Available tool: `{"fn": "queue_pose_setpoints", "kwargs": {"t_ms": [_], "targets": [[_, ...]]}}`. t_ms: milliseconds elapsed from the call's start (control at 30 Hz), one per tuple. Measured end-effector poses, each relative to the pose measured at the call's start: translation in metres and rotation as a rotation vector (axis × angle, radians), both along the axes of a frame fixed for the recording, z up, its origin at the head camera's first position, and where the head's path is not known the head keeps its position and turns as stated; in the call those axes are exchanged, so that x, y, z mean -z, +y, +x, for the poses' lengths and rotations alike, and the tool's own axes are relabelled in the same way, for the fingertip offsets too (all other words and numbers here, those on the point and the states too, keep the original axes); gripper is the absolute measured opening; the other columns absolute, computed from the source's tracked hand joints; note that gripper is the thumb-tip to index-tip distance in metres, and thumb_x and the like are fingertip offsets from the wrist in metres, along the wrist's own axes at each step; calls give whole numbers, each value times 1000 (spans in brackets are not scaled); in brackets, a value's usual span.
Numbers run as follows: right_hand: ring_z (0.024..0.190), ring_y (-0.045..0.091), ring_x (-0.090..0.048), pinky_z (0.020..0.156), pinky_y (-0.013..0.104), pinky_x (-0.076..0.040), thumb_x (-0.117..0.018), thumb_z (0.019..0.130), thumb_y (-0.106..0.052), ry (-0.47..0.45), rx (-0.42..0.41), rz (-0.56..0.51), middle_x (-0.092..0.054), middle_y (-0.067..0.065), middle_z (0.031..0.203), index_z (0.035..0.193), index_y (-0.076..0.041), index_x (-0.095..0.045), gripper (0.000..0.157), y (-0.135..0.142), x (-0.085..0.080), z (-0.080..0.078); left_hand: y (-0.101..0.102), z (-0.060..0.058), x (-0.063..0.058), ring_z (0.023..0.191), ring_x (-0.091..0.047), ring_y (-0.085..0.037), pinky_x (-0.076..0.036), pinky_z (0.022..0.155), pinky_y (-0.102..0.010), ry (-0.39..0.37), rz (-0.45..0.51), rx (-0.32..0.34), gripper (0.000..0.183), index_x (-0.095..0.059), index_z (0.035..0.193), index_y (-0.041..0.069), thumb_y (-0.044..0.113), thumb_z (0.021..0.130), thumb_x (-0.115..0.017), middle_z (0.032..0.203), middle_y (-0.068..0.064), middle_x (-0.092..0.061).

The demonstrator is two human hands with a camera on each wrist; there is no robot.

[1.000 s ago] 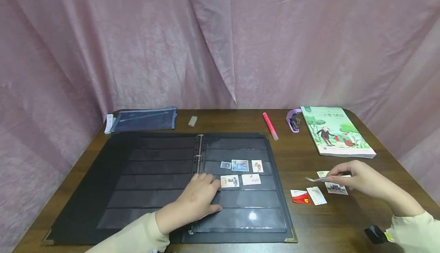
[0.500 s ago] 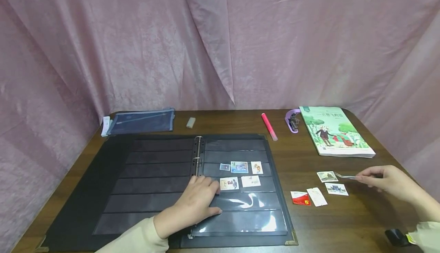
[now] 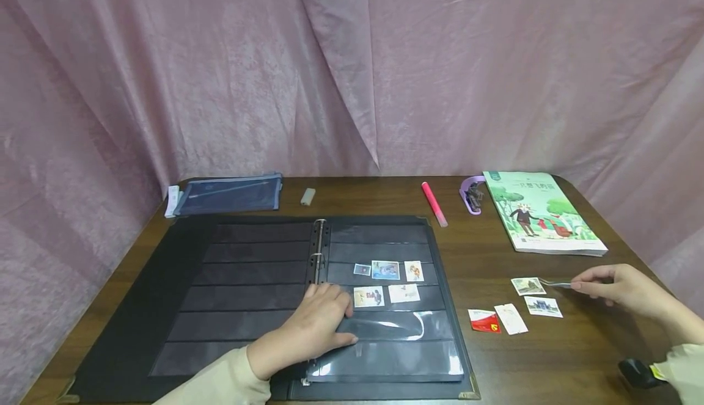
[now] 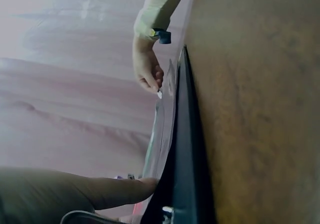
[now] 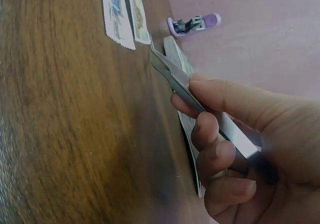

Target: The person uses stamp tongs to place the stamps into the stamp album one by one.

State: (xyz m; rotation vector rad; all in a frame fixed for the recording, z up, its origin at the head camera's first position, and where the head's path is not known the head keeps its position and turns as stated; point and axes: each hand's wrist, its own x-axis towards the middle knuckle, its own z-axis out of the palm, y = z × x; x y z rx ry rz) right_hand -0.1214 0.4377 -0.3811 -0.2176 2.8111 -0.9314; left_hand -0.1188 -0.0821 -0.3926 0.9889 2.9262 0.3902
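Observation:
My left hand (image 3: 313, 322) rests on the opened black stamp album (image 3: 132, 307), over the rings and the inner edge of the right page. Its thumb and fingers lie loosely spread. Several stamps sit in that page's clear pockets, including a blue one (image 3: 385, 270). My right hand (image 3: 618, 289) pinches silver bent-tip tweezers (image 5: 235, 136) between thumb and fingers. The tweezers' tips are right at the edge of a landscape stamp (image 3: 528, 286) on the table. Close below it lie a blue building stamp (image 3: 543, 306), a white stamp (image 3: 511, 319) and a red-and-white stamp (image 3: 484, 321).
A green illustrated book (image 3: 544, 212) lies at the back right, beside a purple-framed object (image 3: 470, 195). A pink marker (image 3: 434, 204), a small grey-white block (image 3: 308, 197) and a blue mesh pouch (image 3: 231, 195) lie behind the album on the wooden table (image 3: 374, 197).
My right hand has moved right with the tweezers, from over the two upper stamps to their right side, and the tips have come to the landscape stamp's edge. The left hand has stayed.

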Motion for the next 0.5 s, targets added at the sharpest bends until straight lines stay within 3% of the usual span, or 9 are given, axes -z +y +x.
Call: {"fn": "queue_pose_setpoints", "kwargs": {"t_ms": [500], "targets": [[45,0,-35,37,24,-32,-55,88,-17,-12,-12,5,-42,-13,58,97,0,-64,21,1,4,-5,-1,-1,-1,76,-36,-8,-28,74,-26,-23,0,-3,40,-51,87,18,42,65,-74,81,9,-46]]}}
